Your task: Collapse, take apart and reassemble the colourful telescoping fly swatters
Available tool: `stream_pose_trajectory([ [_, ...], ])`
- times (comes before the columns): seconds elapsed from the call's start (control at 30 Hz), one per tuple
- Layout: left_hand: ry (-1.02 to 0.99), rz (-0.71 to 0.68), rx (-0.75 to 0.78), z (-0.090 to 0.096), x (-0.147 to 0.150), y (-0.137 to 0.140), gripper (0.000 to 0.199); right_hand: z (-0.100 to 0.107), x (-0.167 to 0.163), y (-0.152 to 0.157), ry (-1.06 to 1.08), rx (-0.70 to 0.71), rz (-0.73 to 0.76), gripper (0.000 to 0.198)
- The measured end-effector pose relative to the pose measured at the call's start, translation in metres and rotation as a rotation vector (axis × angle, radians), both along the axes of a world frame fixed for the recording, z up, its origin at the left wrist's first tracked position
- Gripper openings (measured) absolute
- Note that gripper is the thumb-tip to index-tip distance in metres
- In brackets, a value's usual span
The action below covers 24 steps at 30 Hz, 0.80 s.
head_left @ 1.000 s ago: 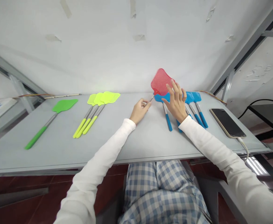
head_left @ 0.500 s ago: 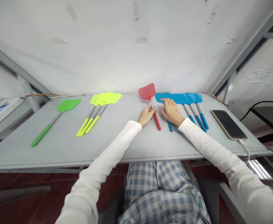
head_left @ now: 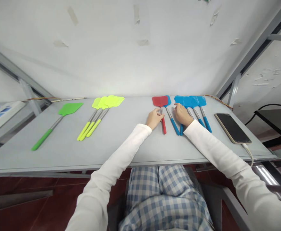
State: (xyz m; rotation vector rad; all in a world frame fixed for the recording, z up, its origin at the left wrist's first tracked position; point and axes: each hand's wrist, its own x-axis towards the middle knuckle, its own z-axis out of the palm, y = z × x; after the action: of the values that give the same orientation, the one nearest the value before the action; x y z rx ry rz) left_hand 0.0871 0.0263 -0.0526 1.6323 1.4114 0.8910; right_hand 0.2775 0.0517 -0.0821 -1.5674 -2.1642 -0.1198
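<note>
My left hand (head_left: 154, 118) pinches the metal shaft of a red fly swatter (head_left: 160, 101). The red head partly covers the head of a blue fly swatter (head_left: 175, 127) lying just right of it. Further right, my right hand (head_left: 183, 116) has its fingers curled at the shaft of another blue fly swatter (head_left: 181, 130), whose handle shows below the hand. Several blue swatters (head_left: 199, 101) lie there with overlapping heads, partly hidden by my hand and sleeve.
Three yellow-green fly swatters (head_left: 115, 100) overlap at centre left, and one green fly swatter (head_left: 69, 109) lies further left. A phone (head_left: 233, 127) with a cable rests at the right of the grey table (head_left: 65, 157). A wall stands behind.
The red swatter has moved right and lower, its head now over a blue one. One blue swatter has separated from the row. My right hand has shifted slightly right, its fingers more curled.
</note>
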Motion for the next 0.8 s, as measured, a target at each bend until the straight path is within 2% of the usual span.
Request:
stream_pose_trajectory([
  [0.27, 0.008, -0.043, 0.037, 0.005, 0.020, -0.001, 0.027, 0.009, 0.041, 0.001, 0.028, -0.140, 0.355, 0.040],
  [0.37, -0.029, -0.056, 0.025, 0.005, 0.020, -0.001, 0.021, 0.018, 0.044, -0.006, 0.038, -0.146, 0.415, 0.045],
  [0.47, -0.082, -0.074, 0.013, 0.002, 0.017, 0.000, 0.020, 0.025, 0.041, -0.017, -0.047, -0.121, 0.443, 0.046],
  [0.6, -0.136, -0.084, -0.020, -0.001, 0.013, 0.002, 0.018, 0.034, 0.025, -0.031, -0.233, -0.055, 0.371, 0.039],
  [0.7, -0.080, -0.078, 0.008, -0.002, 0.013, 0.003, 0.016, 0.038, 0.011, -0.037, -0.312, -0.023, 0.233, 0.034],
  [0.8, -0.040, -0.108, 0.040, -0.004, 0.015, 0.002, 0.011, 0.039, 0.001, -0.039, -0.358, -0.067, 0.088, 0.026],
])
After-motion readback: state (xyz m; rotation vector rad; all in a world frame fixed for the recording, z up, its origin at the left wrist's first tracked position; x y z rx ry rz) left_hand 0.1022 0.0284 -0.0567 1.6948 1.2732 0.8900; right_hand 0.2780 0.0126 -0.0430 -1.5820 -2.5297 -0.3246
